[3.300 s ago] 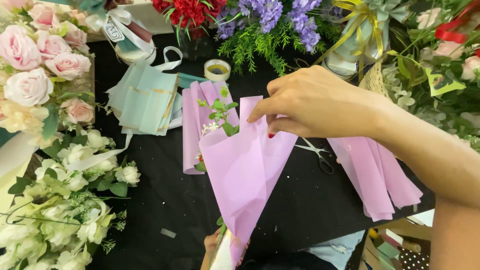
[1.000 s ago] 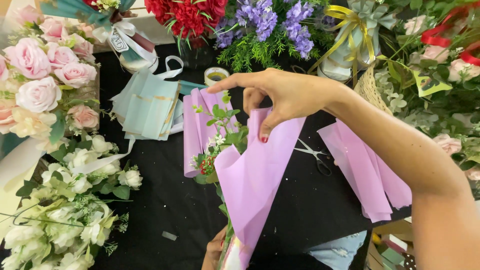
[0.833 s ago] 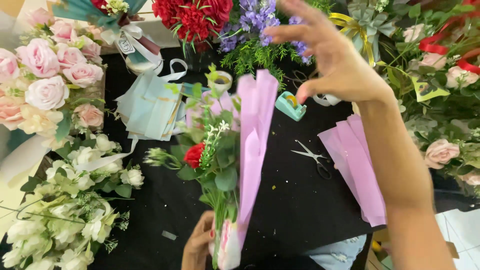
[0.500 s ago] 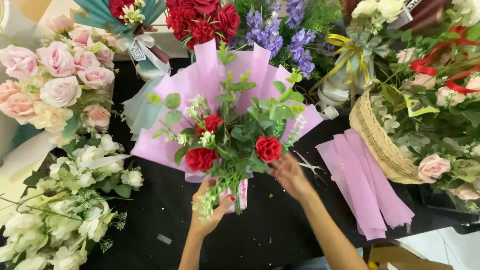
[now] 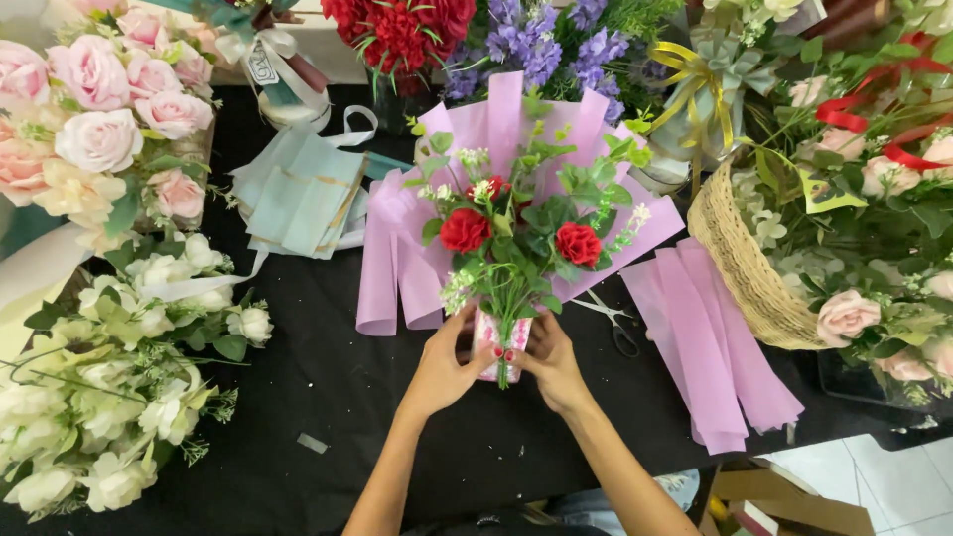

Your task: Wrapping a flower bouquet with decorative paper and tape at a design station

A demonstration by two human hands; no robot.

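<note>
A small bouquet (image 5: 516, 233) of red roses and green sprigs, backed by pink wrapping paper (image 5: 496, 119), stands upright over the black table (image 5: 328, 387). My left hand (image 5: 445, 365) and my right hand (image 5: 548, 359) both clasp its wrapped base (image 5: 499, 342) from either side. Their fingertips meet around the pink stem wrap.
Folded pink paper sheets (image 5: 710, 342) lie at right, with scissors (image 5: 613, 323) beside them. Pale green sheets (image 5: 298, 194) lie at back left. Pink rose bouquets (image 5: 94, 129) and white flowers (image 5: 109, 387) crowd the left. A wicker basket (image 5: 745, 268) of flowers stands at right.
The bouquet was turned from its paper back to face me. My right hand came down from the top of the paper to the base, joining the left hand there.
</note>
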